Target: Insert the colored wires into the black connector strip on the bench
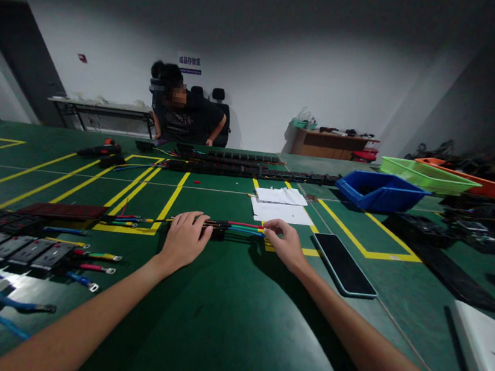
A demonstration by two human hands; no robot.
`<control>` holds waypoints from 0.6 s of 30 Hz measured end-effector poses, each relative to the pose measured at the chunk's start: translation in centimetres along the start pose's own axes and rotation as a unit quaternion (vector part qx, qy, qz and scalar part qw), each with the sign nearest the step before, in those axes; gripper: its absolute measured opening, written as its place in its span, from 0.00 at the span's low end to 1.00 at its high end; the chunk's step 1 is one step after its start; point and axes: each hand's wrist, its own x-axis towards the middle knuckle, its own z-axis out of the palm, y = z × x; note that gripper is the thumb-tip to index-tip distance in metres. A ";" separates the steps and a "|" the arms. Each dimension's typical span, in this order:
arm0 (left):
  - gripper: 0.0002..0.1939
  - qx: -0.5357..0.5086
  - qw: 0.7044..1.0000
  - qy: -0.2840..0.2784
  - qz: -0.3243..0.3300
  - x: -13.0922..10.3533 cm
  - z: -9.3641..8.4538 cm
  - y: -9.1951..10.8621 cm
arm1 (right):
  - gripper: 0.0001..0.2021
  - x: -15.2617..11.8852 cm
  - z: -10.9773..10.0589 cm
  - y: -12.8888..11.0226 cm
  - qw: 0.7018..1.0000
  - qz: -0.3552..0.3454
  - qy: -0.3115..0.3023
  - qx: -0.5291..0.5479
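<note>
Several coloured wires point(244, 230), red, blue and green, run left to right across the green table in front of me. My left hand point(184, 239) lies over the dark part of this wire bundle, its fingers curled across the far side and the thumb on the near side. At the right end, my right hand point(284, 243) pinches the wire tips between thumb and fingers, where a bit of yellow shows. What lies under my left palm is hidden. A phone point(345, 264) with a pale blue edge rests just right of my right hand.
Black socket strips point(11, 249) with lugged wires lie at the left, near a dark red strip point(64, 210). White papers point(282, 205) sit beyond my hands. A blue bin point(381, 194) and a green bin point(429, 176) stand at right. Across the table, a person point(188, 117) leans over.
</note>
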 end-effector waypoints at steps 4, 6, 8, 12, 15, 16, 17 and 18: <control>0.24 0.005 1.000 -0.001 0.000 0.0 0.0 0.0 | 0.12 0.1 0.1 0.0 1.000 0.020 -0.007 0.005; 0.24 -0.001 1.000 -0.004 -0.003 -0.1 0.0 0.0 | 0.12 0.1 0.1 0.0 0.999 0.036 -0.012 0.009; 0.24 -0.006 1.000 -0.006 -0.006 -0.1 -0.1 0.0 | 0.11 0.2 0.1 0.0 0.999 0.044 -0.017 0.012; 0.24 -0.009 1.000 -0.001 -0.006 -0.1 -0.2 0.0 | 0.12 0.2 0.3 0.2 0.998 0.051 -0.024 0.028; 0.24 -0.011 1.000 -0.005 -0.009 -0.1 -0.1 0.0 | 0.14 0.2 0.4 0.6 0.996 0.066 -0.028 0.045; 0.24 -0.011 1.000 -0.007 -0.009 -0.1 -0.1 0.0 | 0.14 0.2 0.4 0.7 0.996 0.070 -0.027 0.047; 0.24 -0.011 1.000 -0.007 -0.009 -0.1 -0.1 0.0 | 0.13 0.2 0.4 0.8 0.996 0.071 -0.024 0.046; 0.24 -0.010 1.000 -0.005 -0.008 -0.1 0.0 0.0 | 0.13 0.3 0.5 0.8 0.996 0.070 -0.021 0.043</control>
